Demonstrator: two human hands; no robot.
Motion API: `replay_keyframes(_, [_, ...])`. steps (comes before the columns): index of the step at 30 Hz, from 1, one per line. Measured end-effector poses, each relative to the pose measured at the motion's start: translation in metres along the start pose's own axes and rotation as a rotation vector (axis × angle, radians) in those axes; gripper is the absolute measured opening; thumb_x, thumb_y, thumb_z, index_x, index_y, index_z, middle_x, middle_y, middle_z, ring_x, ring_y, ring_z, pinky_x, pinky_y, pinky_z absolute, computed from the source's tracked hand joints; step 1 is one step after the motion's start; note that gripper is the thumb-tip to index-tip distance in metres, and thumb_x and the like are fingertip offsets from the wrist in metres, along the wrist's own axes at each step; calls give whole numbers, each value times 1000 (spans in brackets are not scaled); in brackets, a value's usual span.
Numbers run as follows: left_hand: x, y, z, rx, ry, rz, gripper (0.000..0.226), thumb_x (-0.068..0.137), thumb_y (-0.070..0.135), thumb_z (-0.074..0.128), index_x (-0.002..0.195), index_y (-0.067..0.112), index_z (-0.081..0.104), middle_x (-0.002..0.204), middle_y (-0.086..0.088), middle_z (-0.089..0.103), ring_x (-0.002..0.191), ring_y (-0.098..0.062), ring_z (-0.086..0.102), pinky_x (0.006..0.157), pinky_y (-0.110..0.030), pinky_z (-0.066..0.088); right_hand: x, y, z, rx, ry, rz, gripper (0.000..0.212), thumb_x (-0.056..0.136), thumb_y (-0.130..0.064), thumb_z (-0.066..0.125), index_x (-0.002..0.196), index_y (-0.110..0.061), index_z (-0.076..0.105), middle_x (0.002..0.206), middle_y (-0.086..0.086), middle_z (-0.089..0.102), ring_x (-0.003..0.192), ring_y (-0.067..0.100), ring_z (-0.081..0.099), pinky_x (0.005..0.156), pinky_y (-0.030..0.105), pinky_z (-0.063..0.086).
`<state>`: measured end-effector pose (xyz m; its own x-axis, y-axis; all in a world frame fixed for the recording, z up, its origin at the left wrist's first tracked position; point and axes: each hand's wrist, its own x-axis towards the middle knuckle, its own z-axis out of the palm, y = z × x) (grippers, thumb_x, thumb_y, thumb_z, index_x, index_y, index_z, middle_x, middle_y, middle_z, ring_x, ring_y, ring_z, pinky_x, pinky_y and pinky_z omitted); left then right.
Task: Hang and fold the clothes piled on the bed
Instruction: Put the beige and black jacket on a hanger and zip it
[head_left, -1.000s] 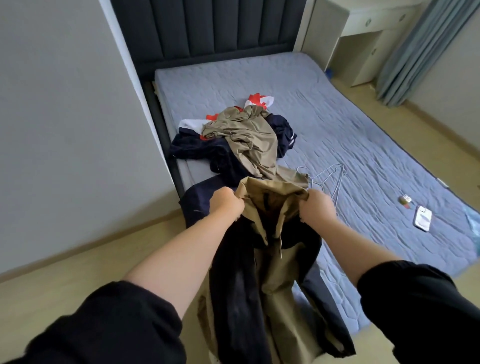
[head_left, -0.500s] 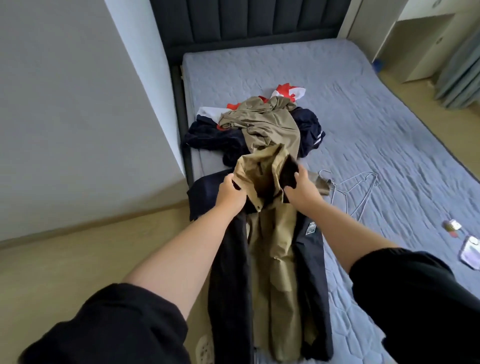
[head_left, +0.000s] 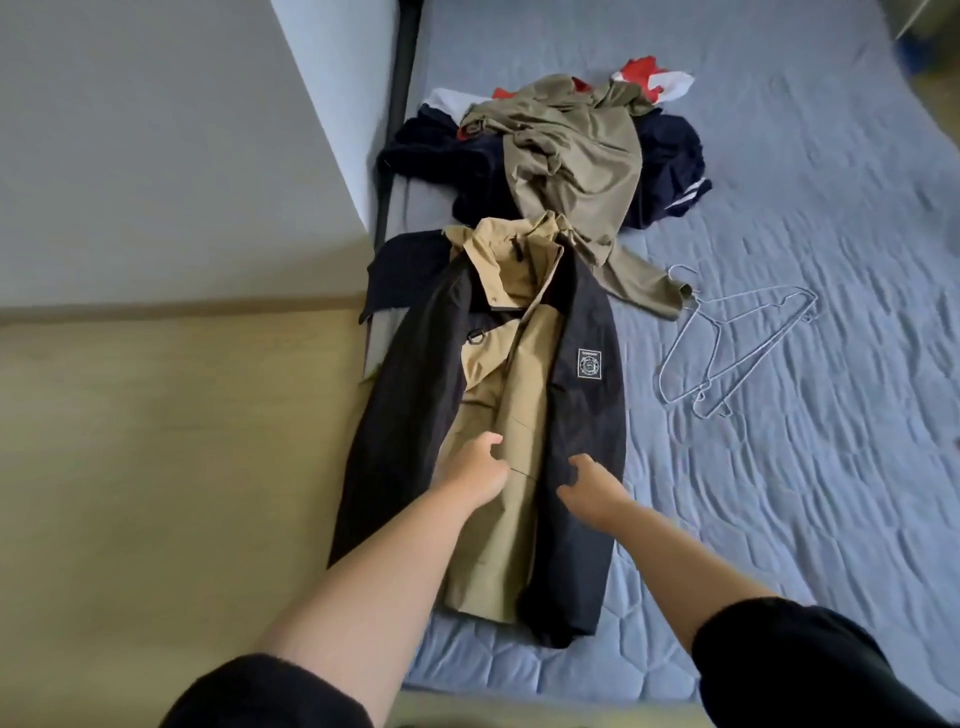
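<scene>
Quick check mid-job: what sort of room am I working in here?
Most likely a bedroom. A blue-grey quilted mattress sits in a dark bed frame, with a heap of crumpled clothes and thin wire hangers lying on it.

The left hand (head_left: 472, 470) and right hand (head_left: 592, 486) are bare, the forearms too. A black left sleeve (head_left: 270, 696) and right sleeve (head_left: 795, 665) end near the elbows.

Grey wall (head_left: 156, 156) meets pale wood floor (head_left: 156, 467) — a skirting strip (head_left: 156, 305) between them.
</scene>
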<state>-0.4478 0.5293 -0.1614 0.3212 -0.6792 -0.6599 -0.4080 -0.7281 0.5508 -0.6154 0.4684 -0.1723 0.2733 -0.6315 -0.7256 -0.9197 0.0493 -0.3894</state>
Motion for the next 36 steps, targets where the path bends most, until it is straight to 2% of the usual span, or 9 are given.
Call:
replay_keyframes(2, [25,-18,33,56,-15,14,58,92,15,43,147,31,30,150,0,33,115,-25,53,73,-27,49,22,26,27,-32,2,26,67,93,-28,51,150,-17,19,150,12,28,132,33,36,101,38,39])
replay_keyframes(4, [59,-42,67,190,-25,23,67,95,18,45,152,33,14,159,2,14,138,-28,31,96,-37,46,50,49,57,-67,32,96,75,91,-39,53,152,-27,10,157,12,13,141,35,20,110,49,30])
replay_keyframes(11, [156,-137,169,663,148,160,83,95,52,40,147,33,-22,159,-9,-16,146,-30,-10,117,-49,11,153,98,160,-154,207,173,105,76,-63,61,149,-39,-11,159,7,-18,146,30,-11,109,64,15])
replay_keyframes(15, [173,-148,190,763,416,250,84,91,60,41,150,32,-12,160,-11,-4,146,-29,-5,113,-49,13,173,95,168,-144,340,160,98,76,-52,64,150,-39,1,159,9,-9,145,33,-5,107,63,16])
replay_keyframes(21, [147,-130,172,604,438,208,92,85,53,57,151,33,-4,143,-8,32,126,-29,35,97,-38,40,126,115,137,-278,368,-33,57,87,-8,51,139,-21,32,136,13,37,124,34,37,91,43,44])
replay_keyframes(23, [132,-121,170,416,418,152,74,87,37,61,147,26,19,133,-11,47,117,-30,48,91,-38,46,107,127,116,-454,429,-64,41,91,-4,44,130,-16,42,125,13,47,114,34,50,79,39,45])
replay_keyframes(27, [107,-95,164,285,422,258,10,81,11,56,88,18,52,92,-4,62,93,-30,60,70,-30,48,81,155,31,-789,842,-11,29,90,-9,45,109,-18,64,113,5,59,108,27,53,87,37,37])
replay_keyframes(32, [82,-54,165,-33,176,389,30,83,10,62,59,17,46,61,2,46,63,-18,46,50,-25,32,72,180,-9,-702,888,120,38,90,-21,47,127,-13,52,140,15,37,127,33,34,105,47,27])
replay_keyframes(36, [61,-57,185,-416,-367,324,20,100,19,47,110,18,64,101,2,64,91,-11,57,77,-26,42,82,176,58,-199,560,-47,37,96,-22,42,127,-1,49,128,20,51,119,35,48,92,36,39])
